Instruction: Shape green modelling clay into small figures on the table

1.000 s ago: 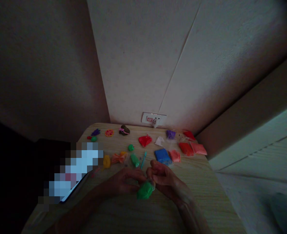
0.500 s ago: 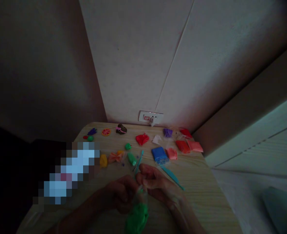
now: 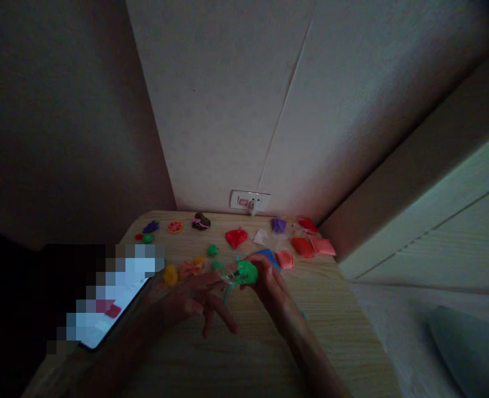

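My right hand [image 3: 271,282] is closed around a clear plastic bag of green modelling clay [image 3: 246,272], raised over the middle of the table. The bag's crinkled clear end points left. My left hand [image 3: 192,298] is open, its fingers spread, with the upper fingers reaching to that clear end; whether they touch it I cannot tell. Behind the hands lie a partly covered blue packet [image 3: 269,257], a salmon packet [image 3: 286,259], a yellow lump [image 3: 170,275] and an orange packet [image 3: 191,268]. A thin turquoise tool [image 3: 227,294] shows between the hands.
A phone [image 3: 118,315], partly pixelated, lies at the table's left. Small clay pieces, among them a round orange-slice shape [image 3: 175,227] and a brown one [image 3: 201,221], sit at the back. Red packets [image 3: 303,247] lie back right. The wall carries a socket [image 3: 250,200].
The green clay bag has risen from the near edge and turned sideways in my right hand. My left hand's fingers have opened from their pinch and spread. The view has shifted slightly.
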Demonstrator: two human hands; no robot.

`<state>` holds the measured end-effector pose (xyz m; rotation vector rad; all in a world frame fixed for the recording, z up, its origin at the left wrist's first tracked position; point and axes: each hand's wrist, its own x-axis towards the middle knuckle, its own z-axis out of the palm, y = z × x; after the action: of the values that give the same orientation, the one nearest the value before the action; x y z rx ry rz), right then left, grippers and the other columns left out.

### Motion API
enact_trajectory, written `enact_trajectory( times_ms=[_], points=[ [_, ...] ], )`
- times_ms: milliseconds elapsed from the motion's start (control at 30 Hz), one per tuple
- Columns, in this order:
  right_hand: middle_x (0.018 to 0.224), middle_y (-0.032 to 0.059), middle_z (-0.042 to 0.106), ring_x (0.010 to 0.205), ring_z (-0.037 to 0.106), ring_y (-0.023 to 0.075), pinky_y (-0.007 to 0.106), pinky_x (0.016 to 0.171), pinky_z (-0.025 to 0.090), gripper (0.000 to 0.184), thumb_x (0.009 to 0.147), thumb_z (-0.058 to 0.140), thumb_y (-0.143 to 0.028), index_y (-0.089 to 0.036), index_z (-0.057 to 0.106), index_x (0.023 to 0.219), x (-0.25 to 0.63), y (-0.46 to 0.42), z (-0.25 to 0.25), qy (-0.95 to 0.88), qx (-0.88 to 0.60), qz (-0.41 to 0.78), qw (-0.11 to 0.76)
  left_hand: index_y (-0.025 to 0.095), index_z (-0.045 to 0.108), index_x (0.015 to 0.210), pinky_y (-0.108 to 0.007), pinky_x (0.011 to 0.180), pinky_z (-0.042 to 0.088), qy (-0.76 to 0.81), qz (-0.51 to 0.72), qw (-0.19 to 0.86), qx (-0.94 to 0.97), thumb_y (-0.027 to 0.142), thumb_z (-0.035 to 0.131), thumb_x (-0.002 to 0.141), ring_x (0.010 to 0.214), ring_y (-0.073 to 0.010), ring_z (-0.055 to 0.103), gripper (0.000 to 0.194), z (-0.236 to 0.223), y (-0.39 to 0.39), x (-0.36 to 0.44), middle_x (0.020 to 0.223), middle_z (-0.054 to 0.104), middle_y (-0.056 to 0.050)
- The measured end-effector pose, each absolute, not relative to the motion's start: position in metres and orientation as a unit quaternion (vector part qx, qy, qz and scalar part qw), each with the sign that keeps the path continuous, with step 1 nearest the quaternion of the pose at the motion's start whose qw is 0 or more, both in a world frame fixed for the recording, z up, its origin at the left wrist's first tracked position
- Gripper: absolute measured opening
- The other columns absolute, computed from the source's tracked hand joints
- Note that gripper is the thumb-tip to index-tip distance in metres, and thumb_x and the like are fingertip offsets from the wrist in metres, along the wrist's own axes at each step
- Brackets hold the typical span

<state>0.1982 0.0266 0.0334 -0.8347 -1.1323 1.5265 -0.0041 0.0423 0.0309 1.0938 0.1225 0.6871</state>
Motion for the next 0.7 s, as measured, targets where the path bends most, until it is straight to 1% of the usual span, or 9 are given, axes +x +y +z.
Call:
enact_trajectory(
  times_ms=[33, 67, 133, 200, 300, 400, 500, 600, 700],
  points=[
    [0.098, 0.0041, 0.062, 0.084, 0.060, 0.0196, 0.034, 0.078, 0.048, 0.042, 0.085, 0.049, -0.061, -0.025, 0.055, 0.105, 0.197, 0.026, 0.033, -0.492, -0.346, 0.615, 0.510, 0.033, 0.052, 0.130, -0.019, 0.048, 0.050, 0.052, 0.317, 0.788, 0.525, 0.038, 0.065, 0.076, 0.096, -0.0304, 0.069, 0.056, 0.027, 0.043, -0.004, 0.145, 0.046, -0.008],
    [0.099, 0.0039, 0.062, 0.085, 0.060, 0.0193, 0.033, 0.078, 0.048, 0.043, 0.084, 0.051, -0.061, -0.025, 0.055, 0.107, 0.197, 0.026, 0.033, -0.512, -0.344, 0.600, 0.510, 0.034, 0.052, 0.130, -0.023, 0.056, 0.054, 0.068, 0.322, 0.779, 0.533, 0.038, 0.062, 0.079, 0.107, -0.0323, 0.064, 0.051, 0.024, 0.044, -0.005, 0.147, 0.043, -0.005],
    [0.100, 0.0032, 0.061, 0.086, 0.060, 0.0188, 0.032, 0.077, 0.049, 0.044, 0.081, 0.057, -0.059, -0.026, 0.054, 0.109, 0.196, 0.026, 0.034, -0.534, -0.340, 0.575, 0.518, 0.038, 0.051, 0.129, -0.034, 0.071, 0.057, 0.079, 0.338, 0.774, 0.530, 0.033, 0.060, 0.083, 0.123, -0.0346, 0.052, 0.047, 0.021, 0.043, -0.006, 0.144, 0.046, 0.001],
    [0.102, 0.0028, 0.061, 0.090, 0.060, 0.0189, 0.030, 0.078, 0.050, 0.043, 0.079, 0.064, -0.054, -0.027, 0.054, 0.111, 0.195, 0.026, 0.036, -0.535, -0.345, 0.561, 0.529, 0.041, 0.052, 0.128, -0.045, 0.087, 0.052, 0.062, 0.343, 0.778, 0.522, 0.028, 0.059, 0.085, 0.131, -0.0328, 0.043, 0.046, 0.019, 0.041, -0.006, 0.138, 0.053, 0.005],
    [0.106, 0.0023, 0.060, 0.095, 0.060, 0.0189, 0.029, 0.081, 0.050, 0.040, 0.076, 0.071, -0.044, -0.028, 0.056, 0.110, 0.195, 0.027, 0.038, -0.536, -0.361, 0.548, 0.531, 0.041, 0.055, 0.125, -0.050, 0.104, 0.038, 0.037, 0.345, 0.796, 0.497, 0.023, 0.062, 0.084, 0.134, -0.0287, 0.040, 0.046, 0.014, 0.040, -0.006, 0.141, 0.051, 0.007],
    [0.101, 0.0010, 0.062, 0.092, 0.061, 0.0183, 0.029, 0.081, 0.050, 0.035, 0.078, 0.071, -0.036, -0.028, 0.057, 0.109, 0.195, 0.026, 0.039, -0.552, -0.364, 0.534, 0.527, 0.042, 0.055, 0.124, -0.052, 0.105, 0.036, 0.026, 0.338, 0.813, 0.473, 0.024, 0.065, 0.082, 0.133, -0.0291, 0.042, 0.048, 0.012, 0.039, -0.005, 0.146, 0.045, 0.006],
    [0.096, 0.0007, 0.065, 0.090, 0.063, 0.0182, 0.030, 0.080, 0.050, 0.030, 0.080, 0.069, -0.031, -0.027, 0.058, 0.108, 0.194, 0.025, 0.040, -0.559, -0.366, 0.529, 0.523, 0.045, 0.053, 0.126, -0.053, 0.099, 0.041, 0.043, 0.310, 0.828, 0.465, 0.031, 0.066, 0.081, 0.128, -0.0311, 0.048, 0.049, 0.019, 0.038, -0.005, 0.143, 0.048, 0.003],
    [0.091, 0.0012, 0.066, 0.088, 0.064, 0.0182, 0.030, 0.079, 0.051, 0.024, 0.079, 0.069, -0.029, -0.025, 0.061, 0.101, 0.194, 0.025, 0.039, -0.561, -0.372, 0.526, 0.519, 0.038, 0.053, 0.128, -0.051, 0.092, 0.045, 0.088, 0.288, 0.831, 0.467, 0.037, 0.066, 0.080, 0.114, -0.0317, 0.060, 0.050, 0.030, 0.038, -0.003, 0.128, 0.062, -0.004],
    [0.092, 0.0021, 0.068, 0.088, 0.065, 0.0184, 0.030, 0.079, 0.051, 0.022, 0.077, 0.071, -0.028, -0.024, 0.063, 0.097, 0.193, 0.026, 0.037, -0.560, -0.378, 0.524, 0.519, 0.032, 0.059, 0.125, -0.042, 0.086, 0.047, 0.143, 0.314, 0.812, 0.471, 0.038, 0.067, 0.077, 0.100, -0.0272, 0.067, 0.049, 0.035, 0.040, -0.001, 0.108, 0.071, -0.004]
  ],
)
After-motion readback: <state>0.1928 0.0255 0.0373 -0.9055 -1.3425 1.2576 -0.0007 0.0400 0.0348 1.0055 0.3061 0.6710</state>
